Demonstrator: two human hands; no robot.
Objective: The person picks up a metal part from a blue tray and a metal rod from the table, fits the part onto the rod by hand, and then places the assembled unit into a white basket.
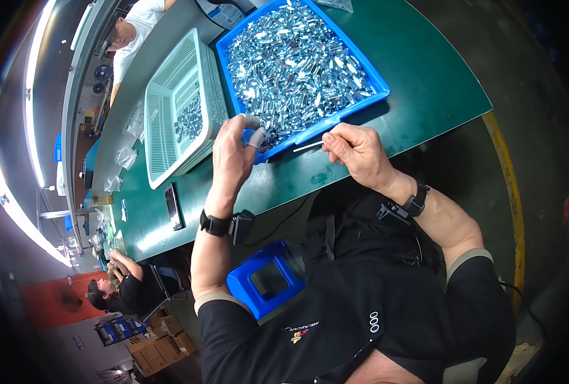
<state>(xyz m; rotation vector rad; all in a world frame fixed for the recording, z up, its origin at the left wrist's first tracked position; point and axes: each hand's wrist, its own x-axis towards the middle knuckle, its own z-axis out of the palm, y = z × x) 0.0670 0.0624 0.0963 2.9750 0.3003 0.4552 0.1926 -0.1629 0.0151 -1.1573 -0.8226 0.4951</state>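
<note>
A blue tray point(377, 89) heaped with small shiny metal pieces point(297, 64) lies on the green table. My left hand point(232, 153) is at the tray's near left corner, light covers on its thumb and a finger. Those two tips are apart, close to the metal pieces, and I see nothing held between them. To the right, just off the tray's near edge, my right hand point(360, 153) pinches a thin pale rod point(308, 146) that points left toward the tray. The rod's other end is hidden in the fingers.
Left of the tray stands a pale green perforated basket point(159, 131) with some metal pieces inside. A dark phone point(173, 206) and clear plastic bags point(126, 157) lie on the table point(431, 83). Below is a blue stool point(243, 291). Two other people are at the left.
</note>
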